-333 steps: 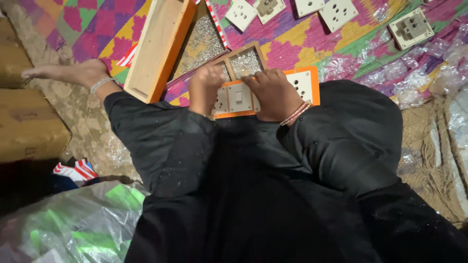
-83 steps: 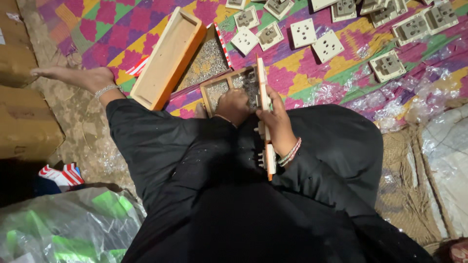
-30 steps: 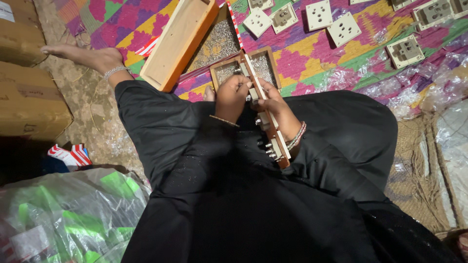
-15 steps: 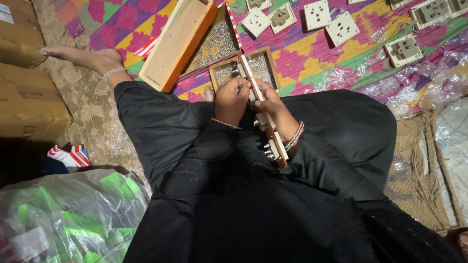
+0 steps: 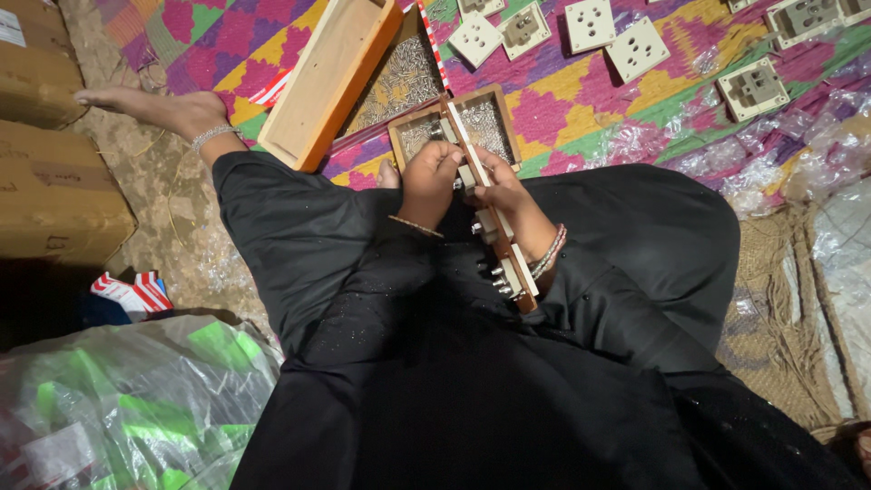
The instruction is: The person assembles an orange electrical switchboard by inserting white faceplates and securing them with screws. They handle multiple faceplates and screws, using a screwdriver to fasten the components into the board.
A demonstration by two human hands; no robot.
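Switch board [image 5: 490, 227], once flat in both hands, now edge-up, tilted over lap.

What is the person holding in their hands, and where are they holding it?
A long board with switch parts, stood on edge. The right hand grips it around the middle, from the side; the left hand pinches near its upper end.

the light falls warm and fairly strong on the woven mat [image 5: 581, 100] at the top, while the black robe [image 5: 472, 363] below soaks it up into one dark mass with only faint glints on the cloth. the lower left corner sinks into deep shadow beside the cardboard boxes [image 5: 45, 172], and the clear plastic wrappers [image 5: 798, 154] on the right and the green bag [image 5: 136, 408] throw back soft glare. the centre is sharp enough, though edges stretch and bend a little from the wide lens, and the corners go soft and grainy.
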